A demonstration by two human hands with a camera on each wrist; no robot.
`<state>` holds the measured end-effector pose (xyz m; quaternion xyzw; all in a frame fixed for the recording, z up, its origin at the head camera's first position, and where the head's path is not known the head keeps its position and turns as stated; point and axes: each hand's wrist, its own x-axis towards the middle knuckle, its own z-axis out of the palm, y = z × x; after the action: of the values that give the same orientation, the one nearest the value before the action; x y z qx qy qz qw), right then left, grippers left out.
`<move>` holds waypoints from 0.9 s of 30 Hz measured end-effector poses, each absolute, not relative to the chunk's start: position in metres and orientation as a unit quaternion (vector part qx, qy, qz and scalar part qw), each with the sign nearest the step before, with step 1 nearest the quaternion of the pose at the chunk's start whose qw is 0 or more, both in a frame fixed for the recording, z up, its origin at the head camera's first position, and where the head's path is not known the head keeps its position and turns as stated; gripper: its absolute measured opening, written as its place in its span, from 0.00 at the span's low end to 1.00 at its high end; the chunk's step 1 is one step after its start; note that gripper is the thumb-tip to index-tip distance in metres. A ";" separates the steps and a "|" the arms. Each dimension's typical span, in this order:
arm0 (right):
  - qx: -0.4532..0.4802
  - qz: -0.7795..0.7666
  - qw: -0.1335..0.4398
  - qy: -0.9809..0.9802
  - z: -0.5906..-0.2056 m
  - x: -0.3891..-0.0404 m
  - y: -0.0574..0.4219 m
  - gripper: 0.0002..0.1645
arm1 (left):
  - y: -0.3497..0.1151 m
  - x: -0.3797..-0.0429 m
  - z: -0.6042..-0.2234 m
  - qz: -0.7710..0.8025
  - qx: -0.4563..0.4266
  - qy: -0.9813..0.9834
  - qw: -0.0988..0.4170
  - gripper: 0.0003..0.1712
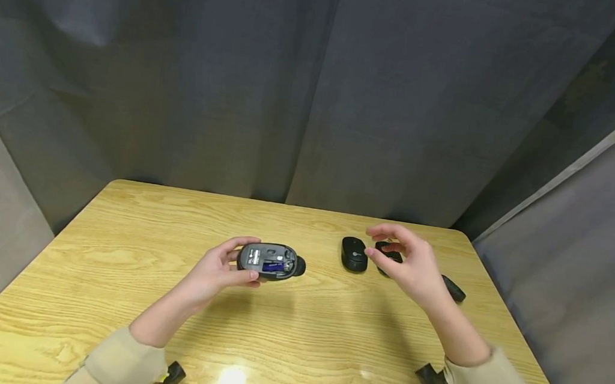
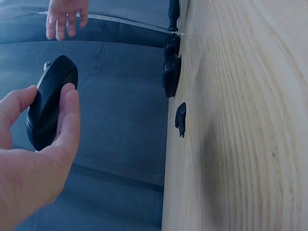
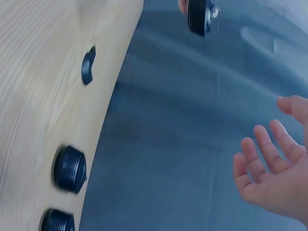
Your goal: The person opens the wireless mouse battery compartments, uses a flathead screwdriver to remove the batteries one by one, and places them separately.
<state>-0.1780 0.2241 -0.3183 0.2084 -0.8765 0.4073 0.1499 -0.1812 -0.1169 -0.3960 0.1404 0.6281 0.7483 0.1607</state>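
Observation:
My left hand (image 1: 214,278) grips a black computer mouse (image 1: 250,260) by its sides, above the table. The underside of this mouse faces me with its compartment uncovered. A blue battery (image 1: 273,266) lies in there. In the right wrist view a small metallic end (image 3: 215,12) sticks out of the mouse; what it belongs to is unclear. On the table behind the mouse lies a small black cover piece (image 2: 180,119). My right hand (image 1: 410,263) hovers over the right side with fingers loosely bent and nothing between them.
Two more black mice, one upright (image 1: 354,255) and one partly behind my right hand (image 1: 389,251), rest at the back right. A dark elongated object (image 1: 453,288) lies farther right. Grey curtains (image 1: 239,90) hang behind the wooden table (image 1: 301,336).

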 end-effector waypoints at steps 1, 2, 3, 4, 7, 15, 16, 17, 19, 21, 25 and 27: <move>0.214 0.408 0.151 -0.874 -0.319 -0.177 0.220 0.19 | -0.117 -0.181 -0.396 0.747 0.141 0.629 0.161 0.39; 0.221 0.407 0.154 -0.873 -0.319 -0.176 0.217 0.19 | -0.116 -0.181 -0.396 0.747 0.141 0.629 0.161 0.39; 0.227 0.406 0.157 -0.871 -0.319 -0.176 0.213 0.19 | -0.115 -0.182 -0.396 0.747 0.143 0.629 0.161 0.39; 0.234 0.408 0.159 -0.868 -0.320 -0.175 0.210 0.19 | -0.115 -0.181 -0.395 0.746 0.144 0.629 0.161 0.39; 0.256 0.407 0.165 -0.861 -0.325 -0.176 0.199 0.18 | -0.113 -0.181 -0.395 0.748 0.150 0.626 0.162 0.39; 0.294 0.400 0.149 -0.855 -0.341 -0.175 0.175 0.19 | -0.111 -0.180 -0.396 0.746 0.151 0.628 0.162 0.39; 0.296 0.403 0.143 -0.854 -0.343 -0.174 0.173 0.19 | -0.110 -0.180 -0.397 0.745 0.149 0.629 0.161 0.39; 0.296 0.407 0.136 -0.853 -0.345 -0.174 0.170 0.19 | -0.110 -0.180 -0.397 0.745 0.148 0.630 0.160 0.39; 0.300 0.403 0.128 -0.855 -0.349 -0.173 0.164 0.18 | -0.109 -0.180 -0.398 0.745 0.146 0.631 0.161 0.39; 0.306 0.397 0.125 -0.856 -0.354 -0.173 0.159 0.18 | -0.107 -0.180 -0.399 0.744 0.145 0.632 0.162 0.39; 0.324 0.390 0.127 -0.852 -0.361 -0.173 0.150 0.18 | -0.105 -0.179 -0.401 0.743 0.144 0.633 0.164 0.39; 0.334 0.390 0.127 -0.849 -0.364 -0.174 0.146 0.18 | -0.104 -0.179 -0.402 0.742 0.144 0.634 0.164 0.39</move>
<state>-0.1738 0.1465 -0.3641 0.3336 -0.8488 0.3899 0.1275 -0.1792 -0.1040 -0.4021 0.1442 0.6345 0.7415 0.1636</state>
